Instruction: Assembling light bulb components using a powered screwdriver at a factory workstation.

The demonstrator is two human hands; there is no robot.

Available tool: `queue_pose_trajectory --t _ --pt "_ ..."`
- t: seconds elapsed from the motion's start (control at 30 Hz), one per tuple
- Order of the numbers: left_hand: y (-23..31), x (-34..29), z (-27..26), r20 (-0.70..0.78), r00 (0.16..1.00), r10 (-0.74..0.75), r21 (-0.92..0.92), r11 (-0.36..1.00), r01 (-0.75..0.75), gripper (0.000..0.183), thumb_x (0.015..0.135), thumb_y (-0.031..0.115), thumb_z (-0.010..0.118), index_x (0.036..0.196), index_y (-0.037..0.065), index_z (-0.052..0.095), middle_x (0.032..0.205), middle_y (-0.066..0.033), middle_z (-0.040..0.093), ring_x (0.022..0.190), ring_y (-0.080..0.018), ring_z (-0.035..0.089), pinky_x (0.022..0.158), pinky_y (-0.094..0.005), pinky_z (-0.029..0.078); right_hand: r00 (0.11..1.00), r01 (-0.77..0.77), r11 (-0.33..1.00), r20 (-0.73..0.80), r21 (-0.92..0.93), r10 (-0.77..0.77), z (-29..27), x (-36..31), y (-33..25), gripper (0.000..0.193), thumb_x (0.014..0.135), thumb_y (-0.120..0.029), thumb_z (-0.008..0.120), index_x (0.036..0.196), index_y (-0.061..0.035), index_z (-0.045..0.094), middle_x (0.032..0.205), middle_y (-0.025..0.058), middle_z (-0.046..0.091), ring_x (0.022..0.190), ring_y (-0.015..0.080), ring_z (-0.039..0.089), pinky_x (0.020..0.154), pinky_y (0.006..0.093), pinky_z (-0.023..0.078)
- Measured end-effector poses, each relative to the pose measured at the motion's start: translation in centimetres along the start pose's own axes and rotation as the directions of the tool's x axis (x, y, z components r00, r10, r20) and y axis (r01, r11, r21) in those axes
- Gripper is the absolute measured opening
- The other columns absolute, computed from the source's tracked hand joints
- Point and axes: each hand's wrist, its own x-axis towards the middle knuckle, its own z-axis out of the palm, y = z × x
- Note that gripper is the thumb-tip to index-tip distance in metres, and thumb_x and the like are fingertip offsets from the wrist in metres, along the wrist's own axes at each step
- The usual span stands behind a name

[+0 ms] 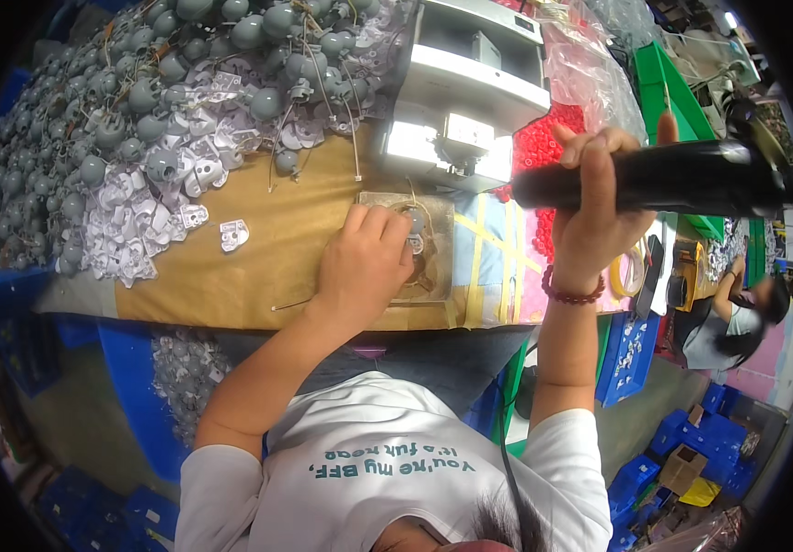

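Observation:
My left hand [364, 262], fingers bent and pressed together, is on a small grey ball-shaped part with a white piece [416, 244]. That part sits in a flat, clear-edged block [433, 281] on the brown-covered bench, and my fingers hide some of it. My right hand [603, 189] is raised at the right, its fingers wrapped around a thick black cylindrical hand tool [691, 175]. The tool lies nearly level across the view, and its working tip cannot be made out. A loose white plastic piece [233, 235] rests left of my left hand.
Grey ball-shaped parts with wires [148, 97] and white plastic pieces [129, 225] are heaped at left. A white machine [470, 92] stands behind the block. Small red parts [544, 152], a green tray [677, 92] and yellow tape [629, 271] lie right. Another person [723, 313] sits far right.

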Motion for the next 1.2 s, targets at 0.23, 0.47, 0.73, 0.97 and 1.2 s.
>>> queue_pose_trajectory --t 0.23,0.47,0.73,0.97,1.2 --pt "0.3 0.2 -0.5 0.009 1.000 -0.006 -0.060 0.998 0.007 0.032 0.075 0.009 0.073 0.106 0.007 0.063 0.096 -0.0075 0.059 0.095 -0.0297 0.057 0.072 -0.0417 0.053 0.969 -0.031 0.999 0.246 0.023 0.024 3.1 3.3 0.7 0.057 0.088 0.008 0.061 0.138 0.0049 0.034 0.082 0.0114 0.063 0.068 0.0186 0.064 0.070 0.0364 0.057" --pt "0.1 0.1 -0.3 0.010 1.000 -0.005 -0.020 1.000 0.005 0.033 0.074 0.010 0.073 0.106 0.006 0.063 0.097 -0.0087 0.059 0.096 -0.0305 0.057 0.073 -0.0419 0.053 0.931 -0.308 0.951 0.206 -0.006 0.303 4.9 3.7 3.0 0.023 0.080 0.002 0.073 0.093 -0.0018 0.054 0.072 0.0033 0.065 0.060 0.0119 0.064 0.057 0.0249 0.052" --pt "0.0 0.0 -0.2 0.002 1.000 -0.011 -0.025 1.000 0.011 0.033 0.075 0.012 0.072 0.106 0.008 0.062 0.097 -0.0064 0.059 0.096 -0.0284 0.057 0.072 -0.0425 0.053 0.896 -0.396 0.916 0.243 0.060 0.371 5.0 -2.0 -0.6 0.018 0.080 0.006 0.072 0.091 0.0004 0.059 0.075 0.0038 0.065 0.061 0.0107 0.063 0.056 0.0249 0.050" --pt "0.2 0.1 -0.3 0.005 1.000 -0.009 -0.029 1.000 0.009 0.030 0.074 0.012 0.072 0.101 0.008 0.060 0.093 -0.0063 0.056 0.094 -0.0277 0.057 0.068 -0.0399 0.053 0.909 -0.270 0.962 0.321 -0.033 0.266 4.4 -4.2 0.4 0.055 0.082 0.010 0.067 0.128 0.0038 0.038 0.080 0.0065 0.065 0.067 0.0125 0.062 0.062 0.0268 0.051" --pt "0.0 0.2 -0.4 -0.018 1.000 0.017 -0.057 0.998 -0.018 0.032 0.073 0.010 0.071 0.103 0.008 0.059 0.094 -0.0079 0.055 0.094 -0.0292 0.056 0.068 -0.0399 0.053 0.879 -0.187 0.981 0.436 -0.060 0.194 3.7 -5.2 0.6 0.073 0.084 0.013 0.061 0.146 0.0022 0.024 0.085 0.0096 0.062 0.070 0.0145 0.061 0.065 0.0277 0.051"
